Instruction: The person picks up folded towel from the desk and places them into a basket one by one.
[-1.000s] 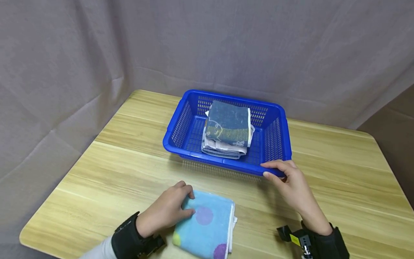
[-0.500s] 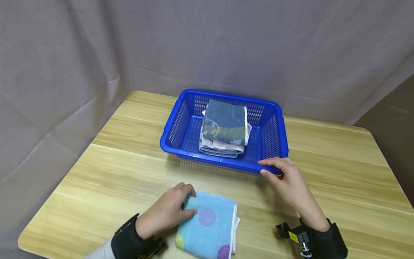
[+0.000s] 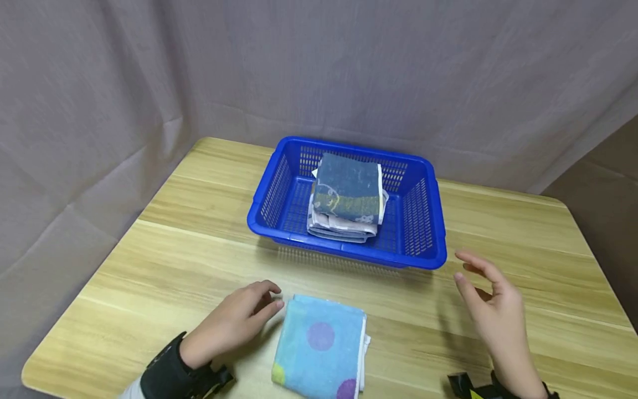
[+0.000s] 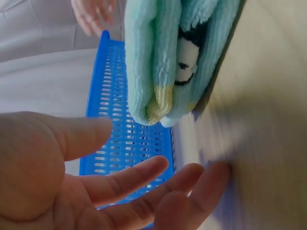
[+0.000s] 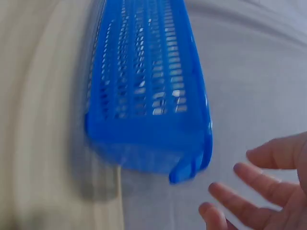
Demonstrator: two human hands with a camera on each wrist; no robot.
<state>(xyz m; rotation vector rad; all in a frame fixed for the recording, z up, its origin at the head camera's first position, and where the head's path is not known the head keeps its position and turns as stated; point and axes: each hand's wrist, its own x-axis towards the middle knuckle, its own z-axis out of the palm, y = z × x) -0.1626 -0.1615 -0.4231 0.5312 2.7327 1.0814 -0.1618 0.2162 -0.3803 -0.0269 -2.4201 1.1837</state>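
A folded light-blue towel [image 3: 319, 360] with purple and yellow dots lies on the table near the front. Just left of it is my left hand [image 3: 234, 318], fingers loosely bent and apart from the cloth. The left wrist view shows the towel's thick folded layers [image 4: 144, 62] beyond the spread fingers. To the right of the blue plastic basket [image 3: 344, 252], my right hand [image 3: 498, 310] hovers with thumb and fingers parted, holding nothing. Inside the basket sits a stack of folded towels, a dark blue-grey towel [image 3: 346, 183] on top. The right wrist view has the basket's corner [image 5: 192, 167] beside the fingers.
The wooden table [image 3: 189, 249] has rounded corners and carries both the basket and the towel. A grey cloth backdrop [image 3: 349, 66] hangs behind the table and along its left side. Each wrist wears a black strap [image 3: 171, 366].
My right hand has let go of the basket's front right corner and moved right. My left hand has drawn off the light-blue towel to the left. Basket and towels stay in place.
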